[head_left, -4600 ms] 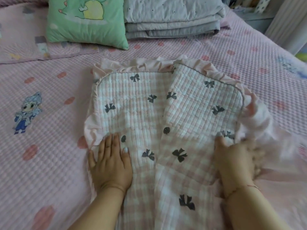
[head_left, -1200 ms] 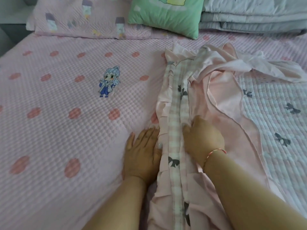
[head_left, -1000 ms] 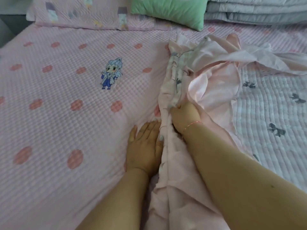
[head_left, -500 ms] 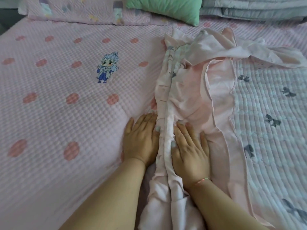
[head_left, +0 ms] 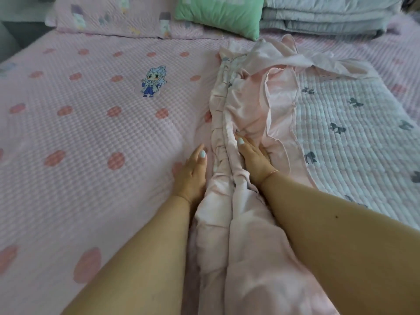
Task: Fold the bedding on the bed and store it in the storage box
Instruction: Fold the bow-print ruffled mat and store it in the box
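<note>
Head view: pink ruffled quilted cover (head_left: 245, 105) runs near-to-far; flat right hand (head_left: 254, 159) presses it, relaxed left hand (head_left: 193, 173) rests just left.

Pink dotted bed (head_left: 91, 137), ruffled bow-print quilt (head_left: 341, 123) spread right, green cushion (head_left: 218, 14), folded grey bedding (head_left: 322, 17), pillow (head_left: 109, 21) at head

The green cushion (head_left: 221, 15) and the folded grey quilt stack (head_left: 327, 17) at the far side are cut off by the top edge — only their near parts show. The bow-print quilt (head_left: 354, 133) runs out past the right edge. Its pink ruffle (head_left: 227, 201) hides the left hand's (head_left: 193, 176) fingertips, and most of the right hand's (head_left: 254, 158) fingers sink into a fold — whether they curl cannot be told. Both forearms leave the bottom edge.
</note>
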{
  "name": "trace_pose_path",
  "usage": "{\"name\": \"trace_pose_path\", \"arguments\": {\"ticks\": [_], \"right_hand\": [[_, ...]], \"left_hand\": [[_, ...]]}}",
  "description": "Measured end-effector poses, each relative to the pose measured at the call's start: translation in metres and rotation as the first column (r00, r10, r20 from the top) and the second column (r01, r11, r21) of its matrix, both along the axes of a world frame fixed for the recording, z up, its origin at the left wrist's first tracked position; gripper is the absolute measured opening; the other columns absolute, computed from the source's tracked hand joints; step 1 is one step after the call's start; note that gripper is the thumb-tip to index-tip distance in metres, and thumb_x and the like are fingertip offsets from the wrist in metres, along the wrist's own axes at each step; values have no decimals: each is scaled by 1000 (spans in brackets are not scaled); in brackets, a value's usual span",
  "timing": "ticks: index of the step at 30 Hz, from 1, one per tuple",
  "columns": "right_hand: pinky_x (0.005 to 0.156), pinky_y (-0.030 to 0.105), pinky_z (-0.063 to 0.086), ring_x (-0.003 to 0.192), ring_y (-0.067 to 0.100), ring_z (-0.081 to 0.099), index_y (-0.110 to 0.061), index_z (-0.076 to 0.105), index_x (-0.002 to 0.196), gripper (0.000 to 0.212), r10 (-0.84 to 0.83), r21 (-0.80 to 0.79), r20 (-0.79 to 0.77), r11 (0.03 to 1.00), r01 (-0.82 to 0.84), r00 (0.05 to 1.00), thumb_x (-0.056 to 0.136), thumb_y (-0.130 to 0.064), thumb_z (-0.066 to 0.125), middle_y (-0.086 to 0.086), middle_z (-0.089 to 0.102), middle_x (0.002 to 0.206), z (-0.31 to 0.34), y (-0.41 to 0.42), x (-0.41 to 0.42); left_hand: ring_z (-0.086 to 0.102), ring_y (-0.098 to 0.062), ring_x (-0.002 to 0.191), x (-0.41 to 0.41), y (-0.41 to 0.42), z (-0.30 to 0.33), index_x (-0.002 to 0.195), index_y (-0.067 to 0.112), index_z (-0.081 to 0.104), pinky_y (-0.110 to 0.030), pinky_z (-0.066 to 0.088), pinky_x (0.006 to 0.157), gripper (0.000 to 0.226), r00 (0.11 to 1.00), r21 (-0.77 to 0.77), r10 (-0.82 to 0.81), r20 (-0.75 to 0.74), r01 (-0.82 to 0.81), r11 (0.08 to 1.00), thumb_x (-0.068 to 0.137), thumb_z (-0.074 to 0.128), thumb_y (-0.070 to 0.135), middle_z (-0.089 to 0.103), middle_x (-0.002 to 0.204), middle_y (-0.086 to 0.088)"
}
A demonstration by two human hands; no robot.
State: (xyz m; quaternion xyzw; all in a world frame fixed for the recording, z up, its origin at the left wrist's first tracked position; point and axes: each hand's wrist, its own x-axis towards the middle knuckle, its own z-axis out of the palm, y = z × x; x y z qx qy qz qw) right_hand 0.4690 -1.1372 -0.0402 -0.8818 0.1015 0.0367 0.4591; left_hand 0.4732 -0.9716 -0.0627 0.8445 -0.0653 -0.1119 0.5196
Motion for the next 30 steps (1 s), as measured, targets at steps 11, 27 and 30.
{"name": "trace_pose_path", "arguments": {"ticks": [11, 27, 30], "right_hand": [[117, 38, 10, 143, 15, 16, -27, 29, 146, 48, 37, -203, -207, 976, -80, 978, 102, -38, 14, -3, 24, 153, 95, 48, -185], [113, 23, -17, 142, -3, -15, -41, 2, 148, 107, 223, -297, -168, 917, -265, 960, 55, -83, -30, -27, -9, 150, 71, 58, -373], [111, 18, -16, 146, 4, 1, -36, 4, 147, 96, 232, -331, -176, 902, -279, 957, 66, -80, -24, -24, -4, 148, 57, 55, -425]], "left_hand": [[58, -2, 115, -138, 41, 37, 128, 33, 59, -22, 43, 99, 53, 910, -346, 27, -413, -185, 920, 102, 19, 53, 65, 125, 12], [37, -12, 135, -307, 53, 112, 147, 28, 34, -24, 21, 107, 72, 883, -43, 172, -436, -211, 977, 88, 40, 69, 41, 148, 7], [38, -18, 138, -349, 56, 118, 152, 27, 18, -35, 29, 114, 95, 876, 76, 163, -453, -145, 987, 77, 59, 67, 34, 153, 5]]}}
